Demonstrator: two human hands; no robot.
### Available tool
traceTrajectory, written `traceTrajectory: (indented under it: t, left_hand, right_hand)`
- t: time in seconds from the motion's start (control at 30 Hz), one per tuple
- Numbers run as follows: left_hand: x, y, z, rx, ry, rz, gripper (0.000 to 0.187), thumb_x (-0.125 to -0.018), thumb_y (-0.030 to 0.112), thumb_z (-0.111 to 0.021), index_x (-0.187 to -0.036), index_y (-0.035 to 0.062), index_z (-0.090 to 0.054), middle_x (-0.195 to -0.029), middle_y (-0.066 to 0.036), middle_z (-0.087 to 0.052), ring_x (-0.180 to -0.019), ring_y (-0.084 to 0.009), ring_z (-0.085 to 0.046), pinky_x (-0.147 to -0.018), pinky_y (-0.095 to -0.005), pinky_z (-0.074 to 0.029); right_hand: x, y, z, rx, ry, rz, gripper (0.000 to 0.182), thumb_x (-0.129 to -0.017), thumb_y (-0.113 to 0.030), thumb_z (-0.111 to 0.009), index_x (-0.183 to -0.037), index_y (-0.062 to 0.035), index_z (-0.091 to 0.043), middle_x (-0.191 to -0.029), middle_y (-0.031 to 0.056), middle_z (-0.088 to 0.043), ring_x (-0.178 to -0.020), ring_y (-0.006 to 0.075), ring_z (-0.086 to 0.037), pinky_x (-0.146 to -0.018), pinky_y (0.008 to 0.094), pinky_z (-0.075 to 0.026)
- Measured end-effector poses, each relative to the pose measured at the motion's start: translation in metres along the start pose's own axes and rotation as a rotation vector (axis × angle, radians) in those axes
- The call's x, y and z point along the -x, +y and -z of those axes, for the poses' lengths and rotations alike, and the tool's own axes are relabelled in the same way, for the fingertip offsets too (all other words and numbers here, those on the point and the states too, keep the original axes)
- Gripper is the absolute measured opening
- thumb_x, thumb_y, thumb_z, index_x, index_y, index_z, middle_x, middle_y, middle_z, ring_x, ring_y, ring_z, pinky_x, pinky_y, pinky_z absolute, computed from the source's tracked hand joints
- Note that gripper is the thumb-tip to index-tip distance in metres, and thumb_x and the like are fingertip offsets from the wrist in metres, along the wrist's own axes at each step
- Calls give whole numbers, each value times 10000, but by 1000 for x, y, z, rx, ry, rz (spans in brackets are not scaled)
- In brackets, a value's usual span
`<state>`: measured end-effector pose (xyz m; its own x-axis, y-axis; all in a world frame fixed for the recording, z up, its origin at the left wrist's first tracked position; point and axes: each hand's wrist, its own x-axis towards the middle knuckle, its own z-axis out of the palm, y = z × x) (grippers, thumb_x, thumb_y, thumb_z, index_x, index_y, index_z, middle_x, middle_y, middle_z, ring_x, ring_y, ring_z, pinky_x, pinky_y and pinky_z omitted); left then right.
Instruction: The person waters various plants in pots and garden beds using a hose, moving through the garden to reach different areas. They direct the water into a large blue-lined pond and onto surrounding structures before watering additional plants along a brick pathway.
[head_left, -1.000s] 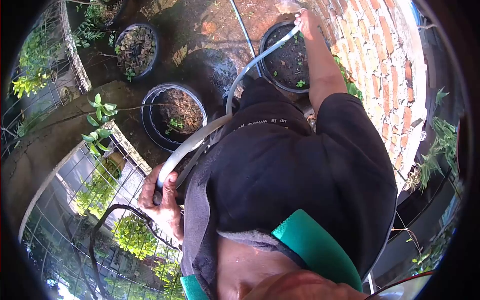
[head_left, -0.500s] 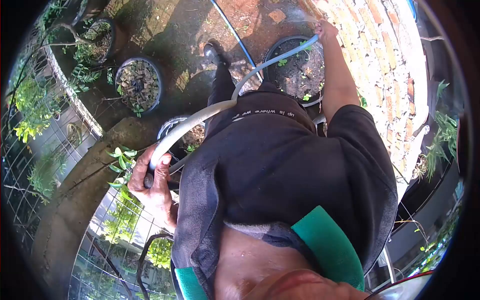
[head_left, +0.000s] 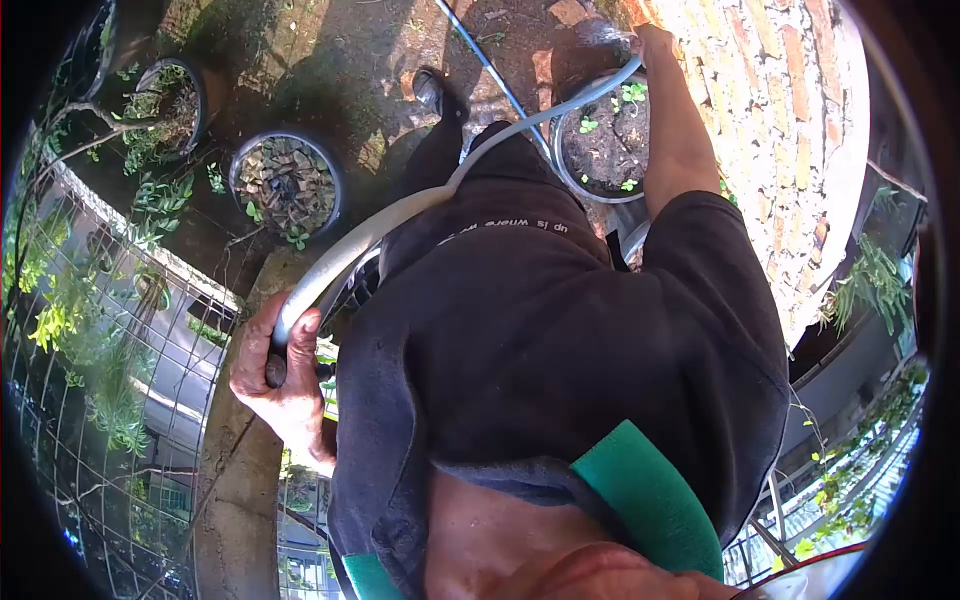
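My left hand (head_left: pixel 278 370) is closed around a pale grey-blue garden hose (head_left: pixel 390 215) beside my left side. A dark rounded end of something shows between its fingers; I cannot make out what it is. From there the hose arcs across my body to my outstretched right hand (head_left: pixel 652 42), which grips its far end next to a brick wall. Water (head_left: pixel 600 34) sprays out leftward at that hand. Just below the hose end sits a round pot (head_left: pixel 556 150) of soil with small green seedlings. Bright light partly washes out the right fingers.
A sunlit brick wall (head_left: pixel 770 130) rises on the right. On the left stand a pot of chips (head_left: pixel 335 190) and another planted pot (head_left: pixel 200 105), beside a wire fence (head_left: pixel 150 350). A thin blue hose (head_left: pixel 490 70) lies on the ground near my shoe (head_left: pixel 428 90).
My left hand has moved slightly left and down with the hose. My right hand has shifted a little upward, still gripping the hose end. The water spray looks thicker now.
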<state>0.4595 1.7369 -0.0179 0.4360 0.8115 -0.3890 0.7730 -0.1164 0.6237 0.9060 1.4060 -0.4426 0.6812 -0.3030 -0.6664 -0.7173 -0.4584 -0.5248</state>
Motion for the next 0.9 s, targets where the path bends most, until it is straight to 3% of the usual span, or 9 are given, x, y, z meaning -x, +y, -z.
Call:
traceTrajectory:
  t: [0.1,0.33,0.47,0.7,0.73,0.8,0.87,0.9]
  left_hand:
    - [-17,9,1,-22,-62,9,252,-760,113,-787,-985,33,-711,-823,-58,-681,-727,-107,-588,-634,-236,-433]
    - [-43,20,11,-3,-44,1,249,-764,107,-783,-989,30,-710,-829,-63,-690,-711,-99,-592,-624,-230,-439]
    - [-71,44,13,23,-78,50,248,-770,100,-779,-995,24,-708,-821,-65,-690,-701,-95,-594,-628,-224,-444]
    - [-135,100,30,-64,-122,-43,273,-779,141,-783,-1009,18,-702,-834,-64,-690,-719,-96,-597,-654,-227,-451]
    - [-146,109,32,-52,-139,-63,278,-779,151,-784,-1010,20,-702,-829,-61,-689,-715,-92,-593,-652,-227,-450]
    - [-168,129,33,-67,-112,-127,280,-786,188,-785,-1013,41,-710,-772,-13,-648,-585,-40,-488,-511,-183,-331]
    - [-189,139,30,-110,-96,-281,284,-789,201,-785,-1014,44,-711,-766,-6,-640,-553,-35,-452,-488,-184,-282]
    - [-192,152,29,-124,-112,-243,296,-789,206,-785,-1020,38,-709,-753,-2,-634,-549,-34,-435,-493,-197,-284]
  right_hand:
    - [-12,-9,-8,131,-6,23,68,-888,-70,-562,-899,-14,-526,-726,93,-554,-554,160,-506,-457,277,-345]
    - [-26,-10,-20,264,4,20,92,-897,-139,-561,-922,-54,-585,-785,68,-604,-636,161,-565,-534,290,-400]
    - [-38,-4,-25,310,23,6,121,-902,-178,-560,-935,-77,-618,-819,54,-632,-684,161,-598,-578,297,-432]
    - [-54,34,-55,350,55,-3,181,-911,-246,-559,-959,-117,-676,-878,29,-682,-767,162,-657,-654,310,-486]
    - [-60,37,-64,319,41,-6,190,-912,-256,-559,-962,-122,-685,-886,25,-689,-778,162,-665,-665,312,-494]
    - [-58,30,-83,66,34,-66,149,-904,-232,-557,-918,-116,-650,-833,33,-647,-738,168,-649,-621,316,-472]
    - [-27,-4,-99,-505,59,-244,95,-884,-163,-554,-824,-91,-564,-710,57,-550,-634,180,-599,-509,321,-412]
    - [-14,-22,-107,-690,54,-282,114,-874,-129,-552,-777,-78,-521,-649,69,-502,-581,186,-574,-454,323,-382]
